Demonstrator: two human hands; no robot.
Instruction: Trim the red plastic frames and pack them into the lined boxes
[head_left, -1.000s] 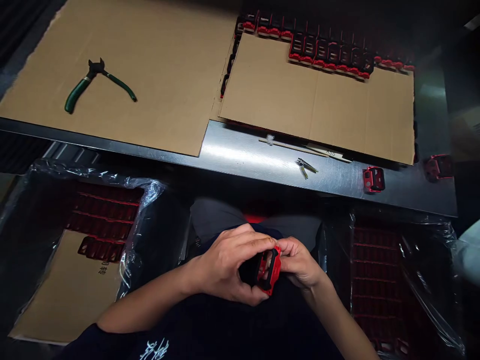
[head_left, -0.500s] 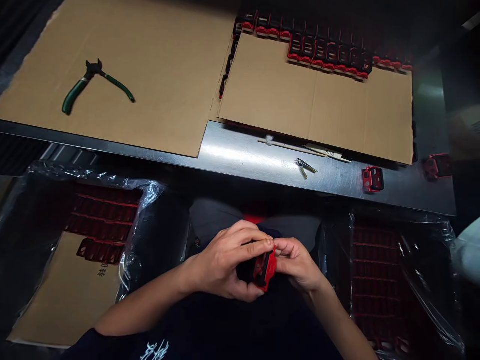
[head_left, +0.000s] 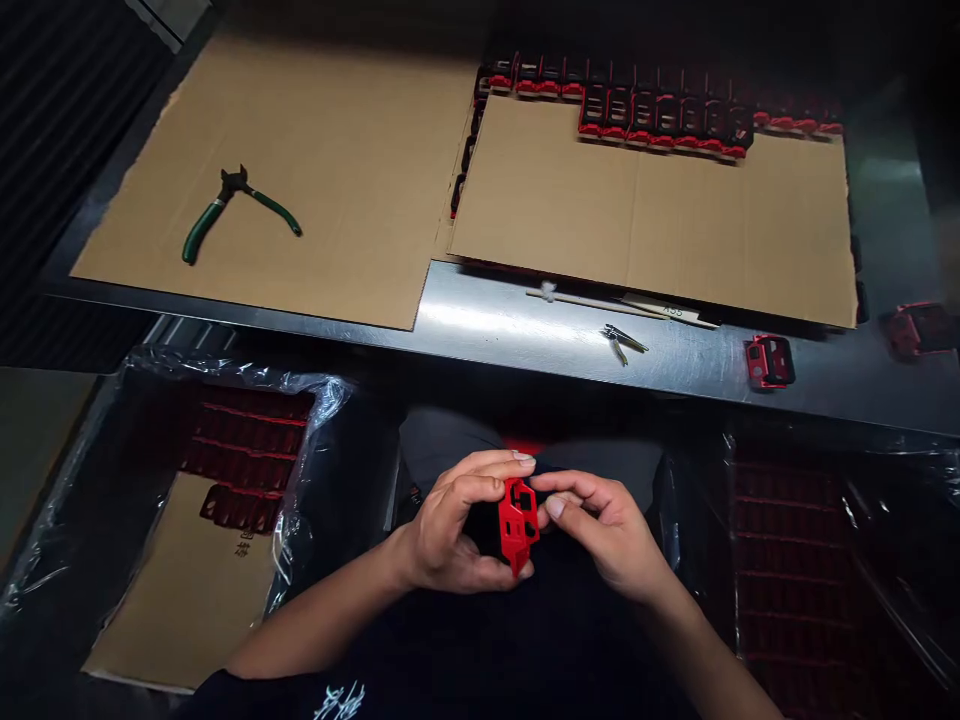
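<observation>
A small red and black plastic frame (head_left: 516,528) is held above my lap, its red openwork face turned up toward me. My left hand (head_left: 457,525) grips it between the fingers at its top end and the thumb at its bottom end. At its right edge is my right hand (head_left: 611,520), fingers bent and closed together, with fingertips close against the frame. Whether those fingertips pinch the frame or something small is hidden.
Green-handled cutters (head_left: 234,205) lie open on cardboard (head_left: 337,200). Rows of similar frames (head_left: 660,120) stand at the back. Small nippers (head_left: 622,342), a thin stick (head_left: 600,302) and a loose frame (head_left: 769,362) rest on the metal table (head_left: 510,325). Plastic-lined boxes (head_left: 330,395) flank me.
The frame has been turned in my left hand, so its red face now shows. My right thumb has shifted back from its edge. The view has swung slightly left.
</observation>
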